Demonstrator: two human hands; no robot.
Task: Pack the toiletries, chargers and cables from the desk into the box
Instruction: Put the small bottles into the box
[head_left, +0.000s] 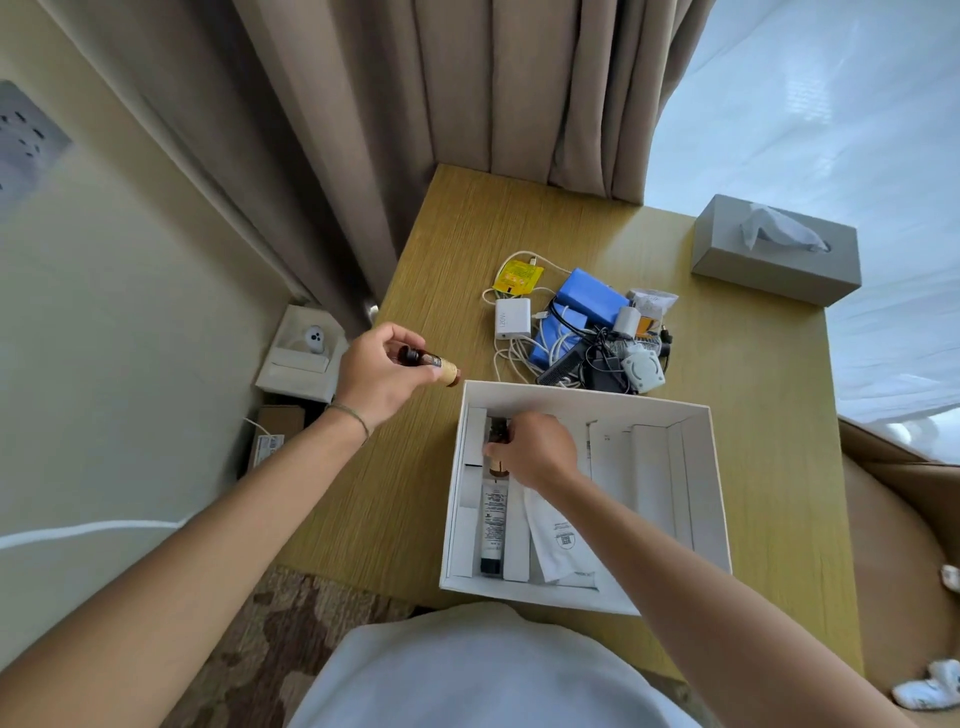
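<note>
A small brown bottle (434, 364) with a tan label lies on its side, pinched at its dark cap end between the fingers (395, 345) of the left hand, just outside the far left corner of the box (701, 467). The box is white, open and divided by card partitions. Under the right hand's fingers (506, 449) a second brown bottle (497, 441) sits in a left-hand slot; nearer the person than those fingers lies a white tube (493, 525) with a black cap, and beside it a white sachet (558, 545). Beyond both hands, on the counter (467, 234), lies a tangle: white charger (512, 318), blue power banks (592, 296), white cables (511, 358), yellow sachet (517, 275).
</note>
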